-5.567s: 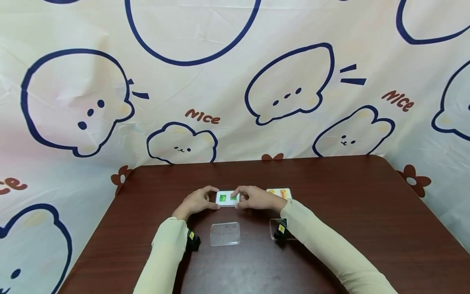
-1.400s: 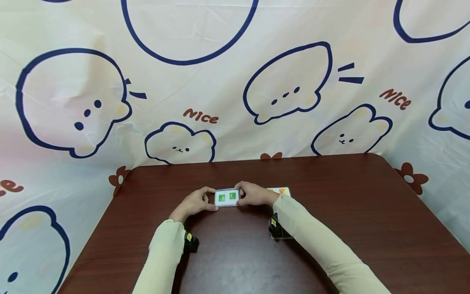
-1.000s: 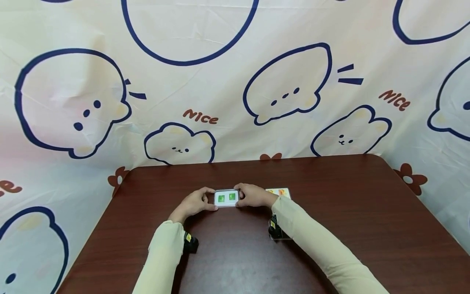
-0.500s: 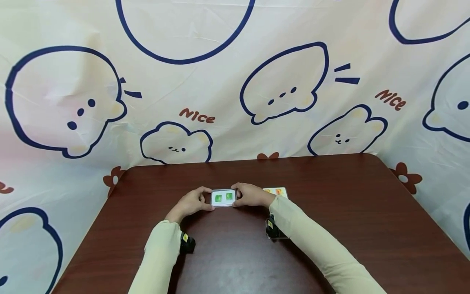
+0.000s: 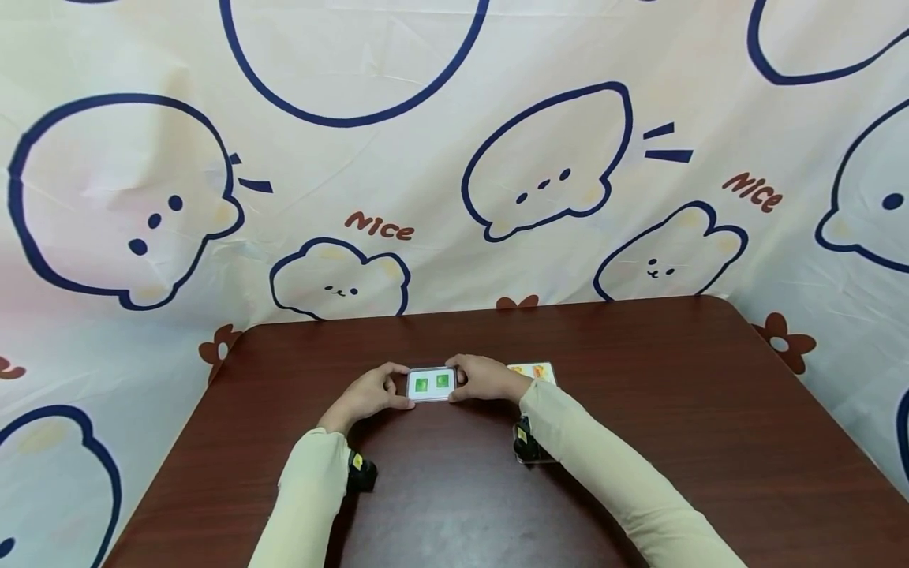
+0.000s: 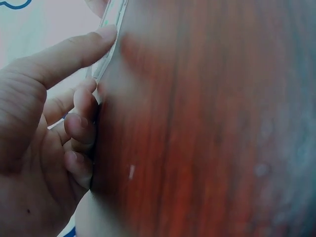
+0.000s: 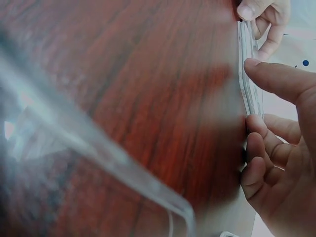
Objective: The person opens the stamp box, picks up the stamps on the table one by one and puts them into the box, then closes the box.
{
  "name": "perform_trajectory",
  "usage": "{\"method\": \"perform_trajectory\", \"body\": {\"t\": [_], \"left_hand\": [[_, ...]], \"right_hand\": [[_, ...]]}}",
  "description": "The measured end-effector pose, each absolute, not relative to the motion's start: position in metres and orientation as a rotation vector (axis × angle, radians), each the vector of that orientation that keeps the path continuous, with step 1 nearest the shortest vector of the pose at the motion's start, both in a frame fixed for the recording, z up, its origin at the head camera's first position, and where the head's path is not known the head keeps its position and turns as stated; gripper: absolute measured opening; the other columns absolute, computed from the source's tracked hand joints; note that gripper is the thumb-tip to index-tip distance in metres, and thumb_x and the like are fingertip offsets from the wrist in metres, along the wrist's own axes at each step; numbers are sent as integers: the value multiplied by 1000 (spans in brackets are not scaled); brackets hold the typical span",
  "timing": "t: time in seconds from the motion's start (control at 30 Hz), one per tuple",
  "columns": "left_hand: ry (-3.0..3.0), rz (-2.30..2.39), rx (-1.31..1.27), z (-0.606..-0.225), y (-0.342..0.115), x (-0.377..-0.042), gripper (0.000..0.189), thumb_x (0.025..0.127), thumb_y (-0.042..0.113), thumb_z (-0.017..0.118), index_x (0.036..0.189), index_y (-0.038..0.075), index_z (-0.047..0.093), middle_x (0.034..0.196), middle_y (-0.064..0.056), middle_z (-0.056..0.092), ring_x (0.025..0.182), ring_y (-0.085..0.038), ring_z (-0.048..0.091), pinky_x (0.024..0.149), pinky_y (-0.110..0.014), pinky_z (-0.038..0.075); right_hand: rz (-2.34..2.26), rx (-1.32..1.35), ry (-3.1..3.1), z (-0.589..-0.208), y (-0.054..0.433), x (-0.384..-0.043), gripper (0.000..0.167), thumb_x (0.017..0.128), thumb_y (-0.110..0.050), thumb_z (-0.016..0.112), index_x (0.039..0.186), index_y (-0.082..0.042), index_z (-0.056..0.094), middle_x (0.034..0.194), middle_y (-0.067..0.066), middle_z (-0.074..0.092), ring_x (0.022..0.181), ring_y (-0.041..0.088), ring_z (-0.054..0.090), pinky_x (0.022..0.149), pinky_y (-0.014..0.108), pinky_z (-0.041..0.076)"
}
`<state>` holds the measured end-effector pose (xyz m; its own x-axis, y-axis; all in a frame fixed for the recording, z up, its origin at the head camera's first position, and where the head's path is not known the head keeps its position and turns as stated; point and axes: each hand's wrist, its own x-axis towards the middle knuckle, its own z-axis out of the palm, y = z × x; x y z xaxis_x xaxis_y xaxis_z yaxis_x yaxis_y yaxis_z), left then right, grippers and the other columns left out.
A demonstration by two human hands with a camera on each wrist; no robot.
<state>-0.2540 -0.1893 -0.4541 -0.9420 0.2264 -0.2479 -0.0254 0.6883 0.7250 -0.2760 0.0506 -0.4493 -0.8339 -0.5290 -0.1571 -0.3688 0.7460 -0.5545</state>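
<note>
A clear plastic case (image 5: 432,385) holds a white card bearing two green squares. It lies flat on the brown table, in the middle of the head view. My left hand (image 5: 369,393) grips its left end between thumb and fingers. On the right end, my right hand (image 5: 490,379) pinches it in the same way. The left wrist view gives the case's edge (image 6: 109,58) under the left thumb, the other fingers curled by the tabletop. From the right wrist the case (image 7: 249,42) appears edge-on, with both hands at its ends.
A card with yellow and orange pictures (image 5: 536,369) lies behind the right wrist, partly hidden. Under the right wrist camera sits another clear plastic piece (image 5: 547,457), whose blurred edge (image 7: 123,163) crosses the right wrist view. A patterned cloth (image 5: 440,197) hangs behind the table.
Several seconds ago a clear cover lay on the table before the hands; now that spot is bare and clear plastic surrounds the green-square card. In the last second the hands stay nearly still.
</note>
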Motion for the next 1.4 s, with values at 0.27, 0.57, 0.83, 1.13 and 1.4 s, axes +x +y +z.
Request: {"method": "perform_trajectory", "body": {"t": [0.27, 0.57, 0.83, 1.13, 1.4], "left_hand": [[2552, 1147, 177, -452, -190, -253, 60, 75, 20, 82, 130, 14, 57, 76, -5, 52, 63, -16, 47, 57, -27, 38], [2576, 1130, 163, -452, -190, -253, 59, 76, 21, 82, 129, 13, 57, 74, -4, 51, 62, -16, 46, 57, -27, 37], [2549, 1170, 208, -452, -190, -252, 61, 75, 19, 82, 130, 9, 56, 74, -3, 50, 62, -15, 45, 58, -26, 37], [2516, 1198, 244, -447, -192, -257, 67, 81, 24, 77, 138, 3, 47, 83, -8, 51, 70, -17, 46, 62, -27, 39], [2537, 1314, 244, -442, -190, -250, 63, 88, 26, 70, 141, 5, 44, 87, -8, 53, 73, -18, 45, 64, -29, 38]], "right_hand": [[-704, -704, 2646, -449, 49, -274, 64, 83, -29, 75, 137, -6, 50, 89, -1, 52, 78, 12, 47, 74, 28, 37], [-726, -714, 2638, -451, 49, -275, 67, 83, -30, 75, 140, -7, 47, 89, -1, 52, 77, 12, 47, 73, 28, 37], [-959, -737, 2547, -454, 58, -275, 64, 84, -22, 74, 139, -6, 46, 91, 1, 51, 79, 13, 46, 75, 29, 38], [-1082, -733, 2469, -446, 72, -274, 59, 88, -23, 70, 140, -9, 44, 97, 4, 50, 76, 14, 43, 70, 29, 39], [-1168, -744, 2444, -433, 100, -256, 58, 91, -28, 67, 141, -10, 43, 105, 6, 51, 77, 15, 46, 66, 27, 41]]}}
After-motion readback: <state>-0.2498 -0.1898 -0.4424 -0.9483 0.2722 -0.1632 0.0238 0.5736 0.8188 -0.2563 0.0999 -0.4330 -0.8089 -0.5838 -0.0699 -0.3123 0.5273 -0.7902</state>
